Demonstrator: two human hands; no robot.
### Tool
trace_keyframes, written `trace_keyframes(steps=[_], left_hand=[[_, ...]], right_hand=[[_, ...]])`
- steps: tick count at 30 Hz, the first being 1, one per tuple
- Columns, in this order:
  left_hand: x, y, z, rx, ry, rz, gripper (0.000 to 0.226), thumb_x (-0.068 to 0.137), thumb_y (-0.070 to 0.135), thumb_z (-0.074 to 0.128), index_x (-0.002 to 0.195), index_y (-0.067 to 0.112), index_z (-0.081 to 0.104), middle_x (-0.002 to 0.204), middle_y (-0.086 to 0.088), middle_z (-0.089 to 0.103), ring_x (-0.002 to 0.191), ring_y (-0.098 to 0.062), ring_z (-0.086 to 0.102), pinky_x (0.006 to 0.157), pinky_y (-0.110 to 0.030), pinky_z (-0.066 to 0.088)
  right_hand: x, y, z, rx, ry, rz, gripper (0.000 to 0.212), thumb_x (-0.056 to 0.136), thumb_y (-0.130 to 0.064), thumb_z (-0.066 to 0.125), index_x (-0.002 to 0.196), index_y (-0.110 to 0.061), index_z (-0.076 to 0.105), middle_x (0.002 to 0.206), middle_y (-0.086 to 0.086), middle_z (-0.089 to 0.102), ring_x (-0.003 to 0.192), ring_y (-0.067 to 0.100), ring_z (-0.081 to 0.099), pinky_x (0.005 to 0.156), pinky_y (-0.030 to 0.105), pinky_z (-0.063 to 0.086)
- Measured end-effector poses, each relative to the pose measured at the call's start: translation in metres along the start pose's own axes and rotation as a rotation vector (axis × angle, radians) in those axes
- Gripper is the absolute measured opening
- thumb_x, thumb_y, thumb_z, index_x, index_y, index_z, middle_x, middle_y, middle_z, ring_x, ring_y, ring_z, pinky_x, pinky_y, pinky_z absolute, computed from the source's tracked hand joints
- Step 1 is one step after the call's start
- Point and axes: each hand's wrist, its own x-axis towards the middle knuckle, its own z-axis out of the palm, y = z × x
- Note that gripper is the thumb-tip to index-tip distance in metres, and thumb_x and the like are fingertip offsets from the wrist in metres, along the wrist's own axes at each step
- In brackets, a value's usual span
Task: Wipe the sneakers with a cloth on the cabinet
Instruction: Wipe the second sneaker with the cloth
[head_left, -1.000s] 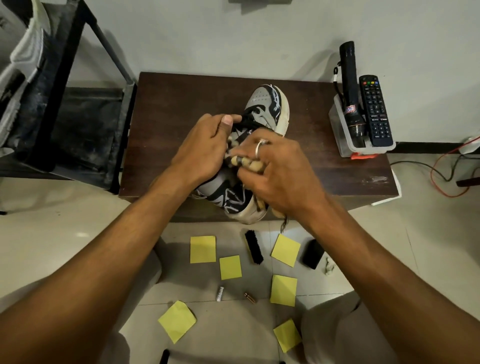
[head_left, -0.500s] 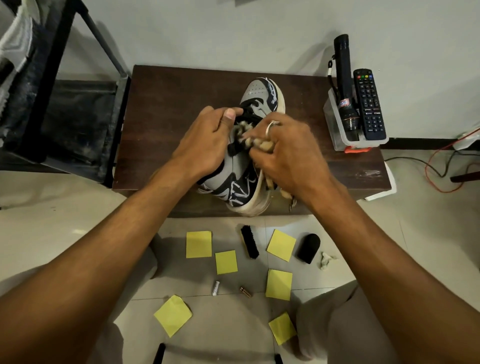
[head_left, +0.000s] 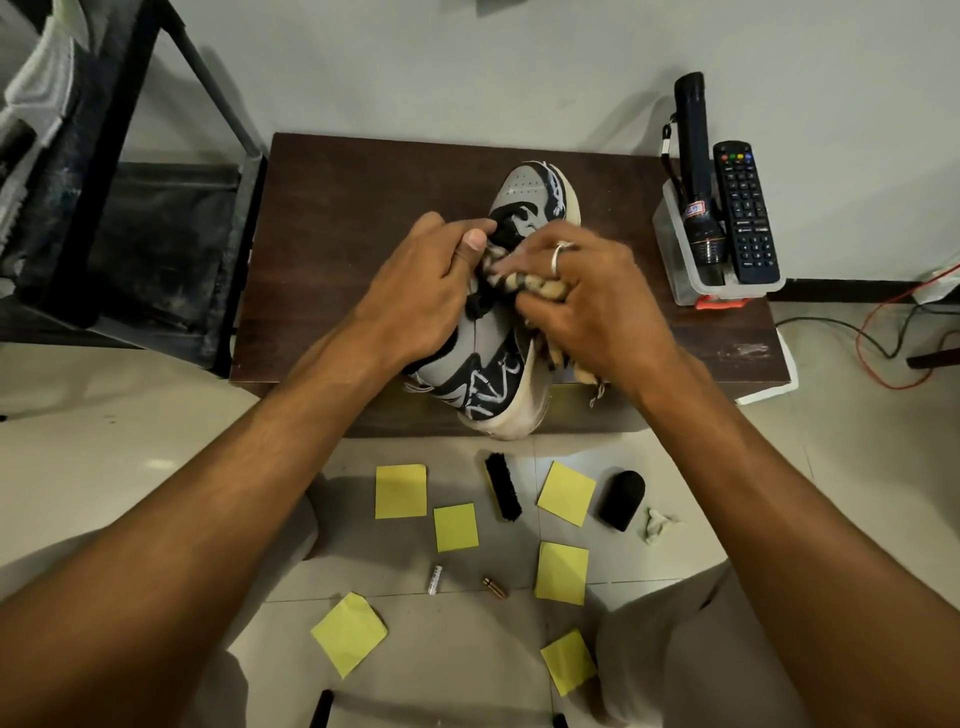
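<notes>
A grey, black and white sneaker (head_left: 485, 374) lies on the dark brown cabinet top (head_left: 337, 208), toe toward the wall, heel over the front edge. My left hand (head_left: 421, 291) grips its upper near the laces, thumb curled over the top. My right hand (head_left: 587, 296), with a ring, holds a bunched beige and dark patterned cloth (head_left: 524, 283) against the sneaker's right side near the tongue. A tail of the cloth hangs below my right wrist.
A clear tray (head_left: 670, 244) at the cabinet's right end holds a black torch (head_left: 693, 171) and a remote (head_left: 745, 213). On the floor lie several yellow notes (head_left: 400, 491), a black brush (head_left: 503, 486), a black applicator (head_left: 621, 499) and batteries (head_left: 434, 579). A dark rack (head_left: 130, 234) stands left.
My right hand with the cloth has slid up the sneaker's side from the heel end toward the tongue. My left hand keeps its grip.
</notes>
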Motion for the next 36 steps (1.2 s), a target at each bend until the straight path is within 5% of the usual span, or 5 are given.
trace_keyframes(steps=[9,14,20,29,36], left_hand=[[-0.003,0.0,0.003,0.05,0.016,0.012,0.049,0.112,0.035,0.031,0.159,0.02,0.034,0.112,0.008,0.043,0.1,-0.006,0.045,0.083,-0.02,0.033],[-0.001,0.006,0.006,0.056,-0.009,0.043,0.049,0.112,0.036,0.031,0.159,0.021,0.034,0.112,0.009,0.043,0.101,-0.006,0.046,0.085,-0.021,0.034],[-0.002,-0.001,0.002,0.068,0.014,0.024,0.048,0.112,0.032,0.032,0.158,0.021,0.034,0.113,0.008,0.042,0.1,-0.005,0.044,0.083,-0.019,0.032],[0.0,0.003,0.006,0.029,0.039,0.085,0.022,0.109,0.027,0.039,0.116,0.032,0.06,0.108,0.011,0.051,0.092,0.007,0.05,0.074,-0.006,0.033],[0.003,0.003,0.007,0.096,0.052,0.032,0.037,0.109,0.029,0.038,0.137,0.027,0.062,0.093,0.012,0.041,0.08,-0.005,0.049,0.069,-0.023,0.035]], right_hand=[[-0.002,-0.004,-0.009,0.131,-0.106,0.022,0.027,0.087,-0.011,0.072,0.112,-0.018,0.078,0.111,-0.009,0.066,0.096,0.004,0.065,0.087,0.017,0.052],[0.008,0.012,-0.006,-0.119,0.072,0.174,0.02,0.091,-0.016,0.071,0.11,-0.014,0.077,0.112,-0.002,0.064,0.091,0.012,0.063,0.085,0.038,0.057],[-0.002,-0.005,-0.016,0.188,-0.236,0.121,0.026,0.087,-0.01,0.072,0.111,-0.021,0.078,0.108,-0.011,0.068,0.098,0.002,0.066,0.088,0.018,0.053],[0.002,0.005,0.009,-0.172,0.112,0.108,0.024,0.092,-0.014,0.068,0.115,-0.009,0.075,0.115,0.007,0.064,0.094,0.023,0.067,0.081,0.041,0.058],[0.01,0.009,0.008,-0.17,0.11,0.161,0.028,0.093,-0.009,0.066,0.119,-0.012,0.074,0.121,0.001,0.065,0.104,0.02,0.064,0.091,0.039,0.057]])
